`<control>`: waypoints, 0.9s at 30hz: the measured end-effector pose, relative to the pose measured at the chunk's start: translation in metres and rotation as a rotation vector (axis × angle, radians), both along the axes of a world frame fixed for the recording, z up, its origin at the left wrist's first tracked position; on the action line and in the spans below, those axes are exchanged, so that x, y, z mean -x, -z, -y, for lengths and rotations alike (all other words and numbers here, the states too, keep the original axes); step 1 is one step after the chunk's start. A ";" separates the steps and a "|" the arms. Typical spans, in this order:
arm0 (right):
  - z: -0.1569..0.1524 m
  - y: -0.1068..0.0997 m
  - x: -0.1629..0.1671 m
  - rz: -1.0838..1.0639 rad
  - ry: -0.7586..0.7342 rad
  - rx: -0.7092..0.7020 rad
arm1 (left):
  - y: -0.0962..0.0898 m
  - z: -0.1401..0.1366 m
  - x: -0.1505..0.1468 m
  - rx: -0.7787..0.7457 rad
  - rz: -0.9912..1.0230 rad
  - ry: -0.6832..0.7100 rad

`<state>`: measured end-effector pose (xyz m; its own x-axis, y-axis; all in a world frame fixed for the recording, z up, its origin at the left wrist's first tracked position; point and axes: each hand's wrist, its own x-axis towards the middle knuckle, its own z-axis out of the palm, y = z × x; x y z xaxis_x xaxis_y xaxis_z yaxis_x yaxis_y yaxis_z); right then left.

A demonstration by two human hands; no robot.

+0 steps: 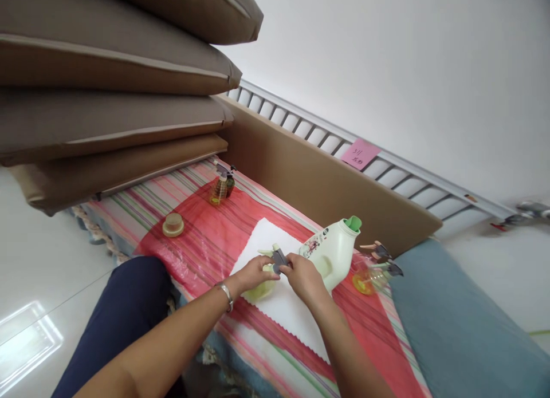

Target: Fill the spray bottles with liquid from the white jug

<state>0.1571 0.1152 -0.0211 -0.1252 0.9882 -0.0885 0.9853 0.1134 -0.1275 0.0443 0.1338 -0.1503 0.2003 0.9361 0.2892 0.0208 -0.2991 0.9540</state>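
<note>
A spray bottle (260,291) with yellow liquid and a grey and pale-green trigger head stands on a white cloth (296,320) with a scalloped edge. My left hand (254,273) is closed around the neck of the bottle, just below the head. The fingers of my right hand (302,276) pinch the grey back of the trigger head (280,259). Right behind my hands is a large pale-green jug (341,252), its green spout uncovered. My fingers partly hide the bottle's collar.
More spray bottles stand at the far left (218,193) and right (370,279). A round beige cap (173,225) lies on the red plastic sheet (195,246). Stacked cushions (116,114) rise at left. A brown board (318,172) leans against a radiator (296,126) with a pink note (360,153).
</note>
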 end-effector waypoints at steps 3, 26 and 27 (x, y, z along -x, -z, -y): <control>0.000 0.000 0.002 0.003 -0.003 -0.005 | 0.003 0.005 -0.004 0.041 -0.006 -0.109; 0.050 -0.036 -0.072 -0.117 0.060 -0.146 | 0.052 0.010 0.032 -0.008 -0.154 -0.220; 0.058 -0.045 -0.092 -0.118 0.079 -0.153 | 0.056 0.006 0.031 -0.024 -0.187 -0.217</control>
<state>0.2487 0.0570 0.0235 -0.0473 0.9961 0.0739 0.9712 0.0632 -0.2299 0.0132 0.1274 -0.2062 0.0481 0.9563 0.2883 0.2617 -0.2906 0.9203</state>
